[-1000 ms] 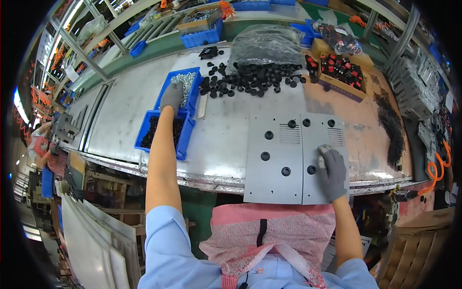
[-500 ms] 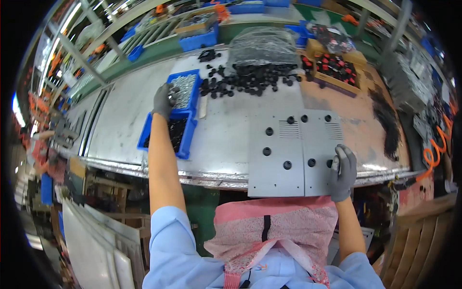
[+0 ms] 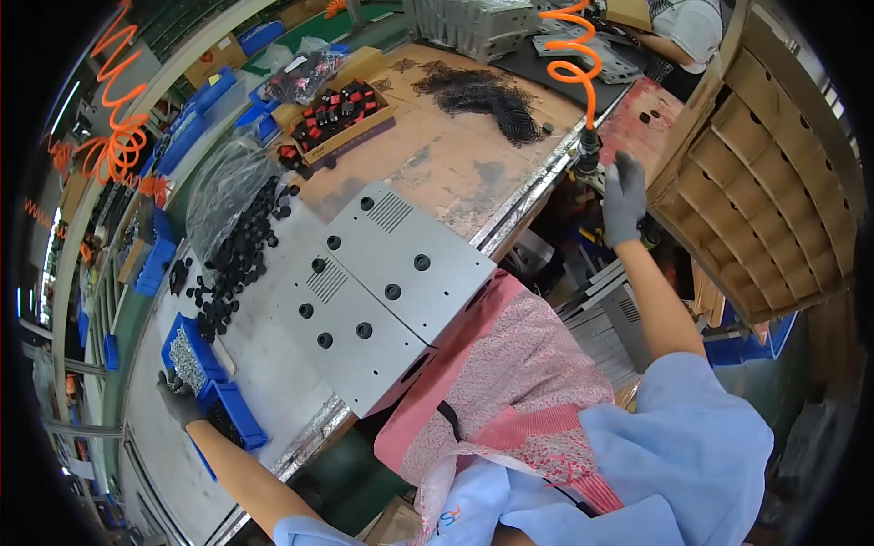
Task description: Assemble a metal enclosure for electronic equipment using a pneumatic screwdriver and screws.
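Grey panels (image 3: 382, 273) diagonal, tool (image 3: 589, 146) apparently downward

"How do the two grey panels (image 3: 369, 291) lie?"
"Flat, side by side at the edge of the bench (image 3: 255, 378), a narrow seam between; each carries slots and four round black feet (image 3: 421, 262)."
"And the blue bin (image 3: 208, 351)?"
"Left of them; it holds small silvery fasteners (image 3: 187, 362)."
"The dark tool (image 3: 589, 146)?"
"Right of the panels; an orange coiled hose (image 3: 590, 96) meets its top."
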The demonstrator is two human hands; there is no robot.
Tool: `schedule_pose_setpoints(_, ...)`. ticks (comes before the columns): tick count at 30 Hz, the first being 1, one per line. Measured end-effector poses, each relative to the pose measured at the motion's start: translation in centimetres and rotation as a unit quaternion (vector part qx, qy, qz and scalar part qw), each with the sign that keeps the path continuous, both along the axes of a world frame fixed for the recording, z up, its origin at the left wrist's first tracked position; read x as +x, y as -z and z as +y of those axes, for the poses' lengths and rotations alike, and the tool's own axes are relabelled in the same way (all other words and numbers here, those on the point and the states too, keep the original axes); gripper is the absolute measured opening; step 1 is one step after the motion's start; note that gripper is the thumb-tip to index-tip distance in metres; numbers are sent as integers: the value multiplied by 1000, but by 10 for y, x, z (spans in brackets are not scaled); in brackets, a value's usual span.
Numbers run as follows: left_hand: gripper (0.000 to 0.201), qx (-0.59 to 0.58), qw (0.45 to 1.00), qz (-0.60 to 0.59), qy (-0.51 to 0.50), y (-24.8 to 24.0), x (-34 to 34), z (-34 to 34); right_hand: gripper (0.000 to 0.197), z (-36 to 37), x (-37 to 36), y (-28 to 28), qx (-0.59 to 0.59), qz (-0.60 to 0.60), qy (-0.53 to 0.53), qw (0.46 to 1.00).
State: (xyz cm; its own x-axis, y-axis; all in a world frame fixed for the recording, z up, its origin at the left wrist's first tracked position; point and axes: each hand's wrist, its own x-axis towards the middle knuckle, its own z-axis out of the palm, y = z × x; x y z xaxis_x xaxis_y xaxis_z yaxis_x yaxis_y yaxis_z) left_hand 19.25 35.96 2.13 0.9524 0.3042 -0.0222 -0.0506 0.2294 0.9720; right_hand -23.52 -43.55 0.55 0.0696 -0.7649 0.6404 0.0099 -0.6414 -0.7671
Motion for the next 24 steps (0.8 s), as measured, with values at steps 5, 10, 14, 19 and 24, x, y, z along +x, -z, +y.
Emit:
schedule_pose_setpoints(5,31,-29,999,14,13,7,-4,-12,35,-45,23,-26,283,38,-122,950)
schedule_pose_setpoints(10,21,-61,996,27,66,-2,-45,-42,40,-102,21,-12,290,99,-257,916)
schedule_pose_setpoints(14,20,-276,952,7,134,-16,-88,-80,42,-117,28,-7,243,179,-248,920)
schedule_pose_setpoints(19,33,-288,920,38,262,-35,-185,-178,37,-89,7,-4,259,163,-354,884)
schedule_pose_setpoints(24,46,-288,893,80,335,-14,-246,-240,50,-88,7,-14,182,292,-330,879)
